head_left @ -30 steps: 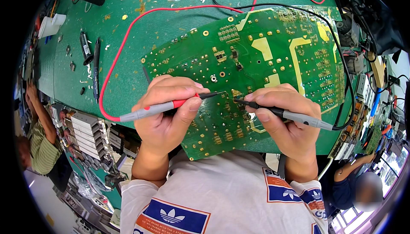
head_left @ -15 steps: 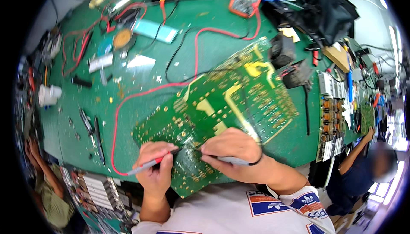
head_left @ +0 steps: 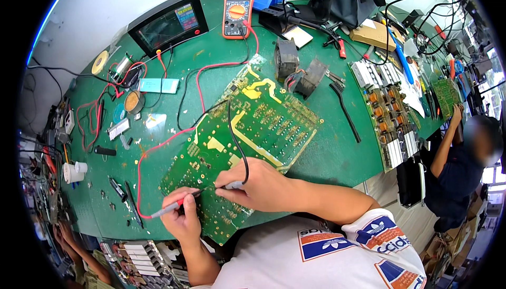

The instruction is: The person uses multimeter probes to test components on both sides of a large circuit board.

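A large green circuit board (head_left: 213, 169) lies aslant on the bench, its lower end reaching over the front edge. My left hand (head_left: 182, 220) is closed on a red test probe (head_left: 169, 208) with a grey grip, its tip pointing at the lower part of the board. My right hand (head_left: 258, 183) pinches a black test probe (head_left: 233, 185), whose tip points down close to the red one's. Whether either tip touches a solder point is too small to tell. Red and black leads run from the probes to an orange multimeter (head_left: 238, 12) at the back.
A black-framed screen (head_left: 169, 24) stands at the back left. Black fan-like parts (head_left: 311, 78) and a black brush (head_left: 345, 112) lie right of the board. Tweezers-like tools (head_left: 126, 196) lie at left. Another populated board (head_left: 385, 115) sits at the right edge; a co-worker (head_left: 448, 173) is beyond.
The head view has shifted, so the screen and multimeter show farther left and more fully. Both hands keep their probes, and the tips remain close together over the board's lower part.
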`<state>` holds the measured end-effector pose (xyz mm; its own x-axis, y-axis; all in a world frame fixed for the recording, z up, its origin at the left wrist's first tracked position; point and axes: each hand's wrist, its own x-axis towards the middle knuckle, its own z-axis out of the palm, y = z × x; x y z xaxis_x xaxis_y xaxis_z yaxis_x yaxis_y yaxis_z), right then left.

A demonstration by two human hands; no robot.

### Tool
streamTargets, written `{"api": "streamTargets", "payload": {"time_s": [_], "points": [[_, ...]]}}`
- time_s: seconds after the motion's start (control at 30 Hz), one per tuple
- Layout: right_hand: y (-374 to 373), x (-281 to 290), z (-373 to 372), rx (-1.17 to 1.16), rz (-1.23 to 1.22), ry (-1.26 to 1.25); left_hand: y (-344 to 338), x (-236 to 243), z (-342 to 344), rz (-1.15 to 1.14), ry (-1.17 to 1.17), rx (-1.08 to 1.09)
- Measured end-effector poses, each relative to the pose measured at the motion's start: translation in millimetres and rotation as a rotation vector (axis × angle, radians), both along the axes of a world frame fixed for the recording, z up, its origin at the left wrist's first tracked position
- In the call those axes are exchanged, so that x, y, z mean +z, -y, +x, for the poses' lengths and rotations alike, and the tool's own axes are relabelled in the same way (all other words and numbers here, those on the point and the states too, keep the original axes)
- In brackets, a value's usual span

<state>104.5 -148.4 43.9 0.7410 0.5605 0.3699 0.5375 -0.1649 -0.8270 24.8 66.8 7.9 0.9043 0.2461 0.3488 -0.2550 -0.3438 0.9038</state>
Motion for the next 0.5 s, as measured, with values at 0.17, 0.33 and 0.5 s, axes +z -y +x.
{"api": "streamTargets", "payload": {"time_s": [0.17,0.33,0.5], "points": [[1.5,0.2,-1.9,-0.011,-0.009,0.005,1.2,-3.7,-2.8,-0.007,0.030,0.010],[2.0,-2.8,-1.1,-0.014,-0.011,0.027,5.1,-7.1,-1.7,0.004,0.086,0.039],[12.5,10.8,3.8,-0.046,0.096,-0.041,5.0,-6.4,0.8,0.006,0.102,0.026]]}}
